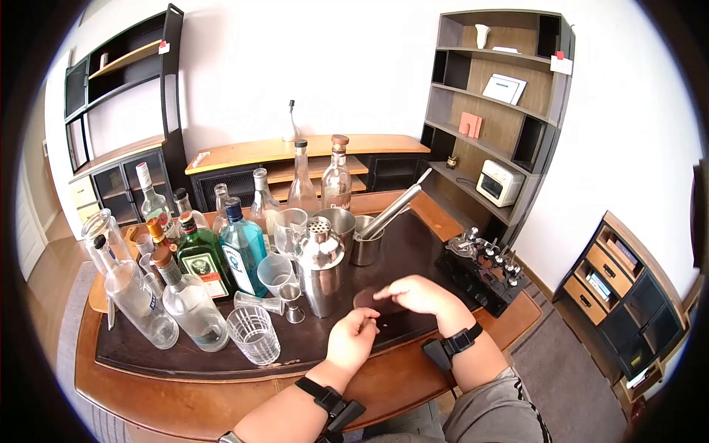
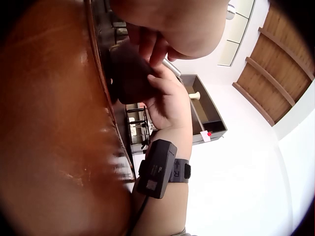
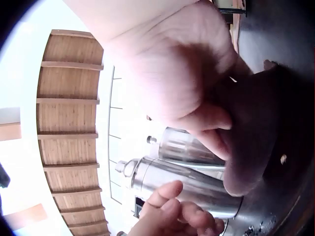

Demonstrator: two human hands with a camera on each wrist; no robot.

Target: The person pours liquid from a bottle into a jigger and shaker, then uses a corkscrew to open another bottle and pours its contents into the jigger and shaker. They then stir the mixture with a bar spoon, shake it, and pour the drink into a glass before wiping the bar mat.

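Observation:
My right hand (image 1: 422, 297) pinches a dark brown coaster (image 1: 364, 298), a flat piece with a rounded edge. In the right wrist view the coaster (image 3: 251, 132) stands tilted close over the dark table top, thumb and fingers at its near face. My left hand (image 1: 352, 337) is just in front of it, fingers loosely curled, with nothing visible in them. From the left wrist, the left fingers (image 2: 155, 46) overlap the coaster's (image 2: 130, 73) upper part. A steel cocktail shaker (image 1: 323, 284) stands just left of the hands.
Left on the table (image 1: 399, 258) crowd several bottles, among them a green one (image 1: 199, 255) and a blue one (image 1: 244, 251), a cut glass (image 1: 253, 336) and jiggers (image 1: 293, 304). Behind the shaker, a steel cup (image 1: 365, 247) holds bar tools. A black stand of metal pieces (image 1: 484, 269) sits right.

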